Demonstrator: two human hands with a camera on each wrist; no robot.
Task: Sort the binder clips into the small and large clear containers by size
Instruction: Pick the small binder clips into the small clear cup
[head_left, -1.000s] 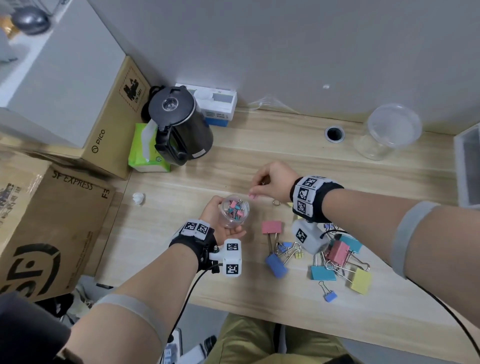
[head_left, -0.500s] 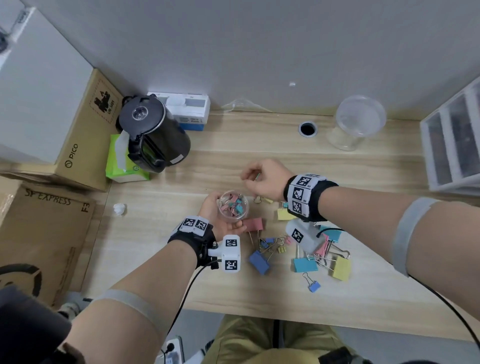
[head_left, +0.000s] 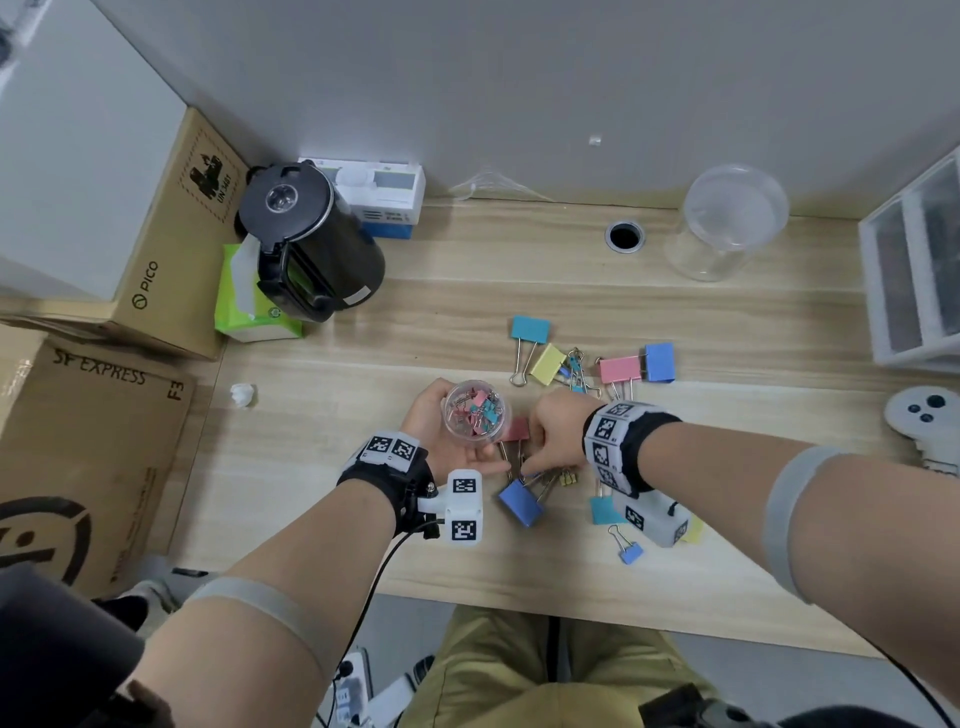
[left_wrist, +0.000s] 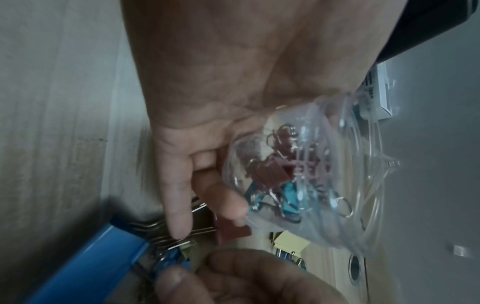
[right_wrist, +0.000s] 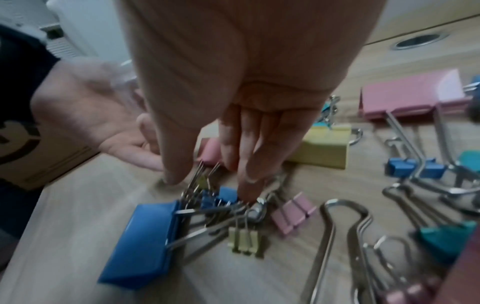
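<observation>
My left hand (head_left: 457, 452) holds the small clear container (head_left: 475, 410) (left_wrist: 306, 176) above the desk; several small pink and teal clips lie inside it. Just right of it my right hand (head_left: 530, 467) (right_wrist: 210, 185) reaches down with thumb and fingers (right_wrist: 246, 193) straight, straddling a small blue clip (right_wrist: 218, 197) tangled in the wire handles of a large blue clip (head_left: 522, 501) (right_wrist: 145, 240). A small yellow clip (right_wrist: 245, 243) and a small pink clip (right_wrist: 293, 214) lie beside them. The large clear container (head_left: 727, 223) stands at the back right. More large clips (head_left: 619, 370) lie mid-desk.
A black kettle (head_left: 311, 244), a green tissue pack (head_left: 249, 306) and cardboard boxes (head_left: 93, 436) crowd the left. A white drawer unit (head_left: 914, 280) and a white controller (head_left: 924, 415) sit at the right. A cable hole (head_left: 624, 236) is near the wall.
My right hand has come back from beyond the small container toward me and down onto the clips by the large blue clip. The left hand still holds the container.
</observation>
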